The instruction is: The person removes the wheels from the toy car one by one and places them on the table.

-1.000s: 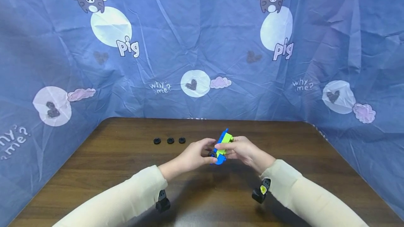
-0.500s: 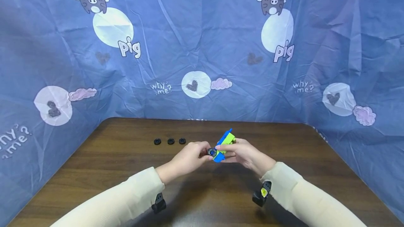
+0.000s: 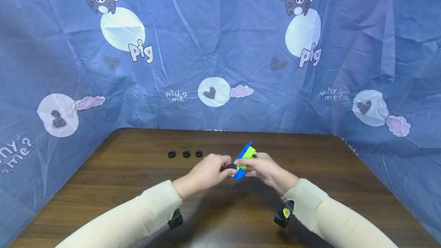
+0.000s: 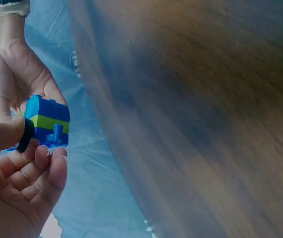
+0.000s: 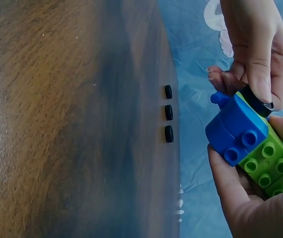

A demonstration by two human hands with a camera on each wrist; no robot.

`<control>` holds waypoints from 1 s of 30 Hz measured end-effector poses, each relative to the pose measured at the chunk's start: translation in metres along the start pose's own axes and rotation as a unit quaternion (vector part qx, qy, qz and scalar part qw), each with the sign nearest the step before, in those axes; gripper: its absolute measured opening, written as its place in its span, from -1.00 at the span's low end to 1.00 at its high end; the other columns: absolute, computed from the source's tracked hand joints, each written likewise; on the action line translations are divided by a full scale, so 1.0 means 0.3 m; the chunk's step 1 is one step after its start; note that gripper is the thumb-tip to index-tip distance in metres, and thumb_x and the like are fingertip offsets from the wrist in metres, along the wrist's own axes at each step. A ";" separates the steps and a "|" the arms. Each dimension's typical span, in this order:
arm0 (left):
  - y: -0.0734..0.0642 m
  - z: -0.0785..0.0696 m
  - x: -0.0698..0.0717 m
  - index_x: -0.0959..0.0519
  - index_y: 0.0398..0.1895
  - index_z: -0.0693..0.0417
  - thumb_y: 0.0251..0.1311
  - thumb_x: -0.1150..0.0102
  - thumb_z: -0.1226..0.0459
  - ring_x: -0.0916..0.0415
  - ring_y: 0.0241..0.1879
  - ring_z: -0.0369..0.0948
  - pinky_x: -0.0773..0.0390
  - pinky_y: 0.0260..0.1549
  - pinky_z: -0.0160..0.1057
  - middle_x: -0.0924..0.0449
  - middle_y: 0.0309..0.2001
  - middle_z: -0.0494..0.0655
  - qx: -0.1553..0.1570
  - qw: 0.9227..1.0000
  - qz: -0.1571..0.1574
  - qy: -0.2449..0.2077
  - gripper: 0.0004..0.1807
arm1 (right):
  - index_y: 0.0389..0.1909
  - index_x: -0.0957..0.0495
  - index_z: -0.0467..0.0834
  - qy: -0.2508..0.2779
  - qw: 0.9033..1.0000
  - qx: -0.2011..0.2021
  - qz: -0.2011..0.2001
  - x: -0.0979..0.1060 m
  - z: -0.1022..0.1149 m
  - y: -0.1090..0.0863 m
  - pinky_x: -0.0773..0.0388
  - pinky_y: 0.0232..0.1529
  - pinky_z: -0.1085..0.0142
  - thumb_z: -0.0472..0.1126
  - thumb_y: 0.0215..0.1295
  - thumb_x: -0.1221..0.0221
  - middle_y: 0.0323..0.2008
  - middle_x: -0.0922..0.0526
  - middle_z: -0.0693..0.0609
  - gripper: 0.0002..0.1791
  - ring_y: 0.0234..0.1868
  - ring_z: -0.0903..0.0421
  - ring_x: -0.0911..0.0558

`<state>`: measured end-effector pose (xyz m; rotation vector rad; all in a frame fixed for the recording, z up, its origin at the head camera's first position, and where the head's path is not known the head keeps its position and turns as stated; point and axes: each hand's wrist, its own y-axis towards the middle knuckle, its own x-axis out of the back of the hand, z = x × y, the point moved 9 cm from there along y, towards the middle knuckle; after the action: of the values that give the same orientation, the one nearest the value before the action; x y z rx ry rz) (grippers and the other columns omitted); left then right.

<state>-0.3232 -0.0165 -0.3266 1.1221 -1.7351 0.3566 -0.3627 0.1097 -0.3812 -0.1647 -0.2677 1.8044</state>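
Note:
My right hand (image 3: 273, 171) grips a toy car (image 5: 238, 130) built of blue and lime-green bricks, held tilted above the table. Round studs show on its green and blue bricks in the right wrist view. On the car's side, toward my left hand (image 3: 206, 173), sits a black tire (image 5: 255, 102). My left thumb presses on this tire while the curled fingers lie at the car's underside and blue end, as the left wrist view shows. How far the tire sits on its hub is hidden by the thumb.
Three more black tires (image 3: 186, 154) lie in a row on the brown wooden table (image 3: 138, 179), left of my hands near the far side. A blue patterned cloth (image 3: 220, 41) hangs behind the table and along both sides.
My left fingers and thumb have closed in on the tire. The tire's face, briefly turned toward the head camera, now shows edge-on. The car has shifted slightly right; the loose tires stayed put.

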 end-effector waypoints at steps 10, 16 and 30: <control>-0.003 -0.001 0.005 -0.35 -0.62 0.01 0.27 -0.23 0.18 -0.13 -0.70 -0.36 -0.16 -0.67 -0.44 -0.24 -0.72 -0.26 -0.003 0.999 -0.051 -0.015 -0.65 | -0.01 -0.47 -0.42 0.003 1.000 0.008 -0.028 0.007 0.007 0.014 -0.68 -0.09 0.20 -0.27 0.16 -0.34 -0.28 -0.66 -0.09 -0.56 -0.31 0.11 -0.71; -0.004 -0.004 -0.001 -0.39 -0.59 0.03 0.26 -0.24 0.21 -0.15 -0.68 -0.35 -0.16 -0.68 -0.43 -0.28 -0.71 -0.24 0.007 0.998 -0.059 -0.018 -0.69 | -0.04 -0.49 -0.43 -0.005 0.999 0.017 -0.041 0.012 0.005 0.020 -0.69 -0.12 0.23 -0.27 0.15 -0.35 -0.29 -0.67 -0.10 -0.57 -0.32 0.12 -0.70; -0.005 -0.004 -0.030 -0.38 -0.61 0.02 0.26 -0.23 0.21 -0.15 -0.68 -0.35 -0.17 -0.67 -0.45 -0.27 -0.70 -0.25 0.026 0.997 -0.065 -0.016 -0.68 | -0.06 -0.50 -0.47 -0.014 0.999 0.027 -0.045 0.012 0.004 0.009 -0.70 -0.16 0.25 -0.29 0.13 -0.36 -0.33 -0.67 -0.08 -0.56 -0.35 0.14 -0.69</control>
<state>-0.3206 -0.0119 -0.3343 1.2776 -1.6795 0.3073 -0.3664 0.1124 -0.3806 -0.0878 -0.2411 1.7247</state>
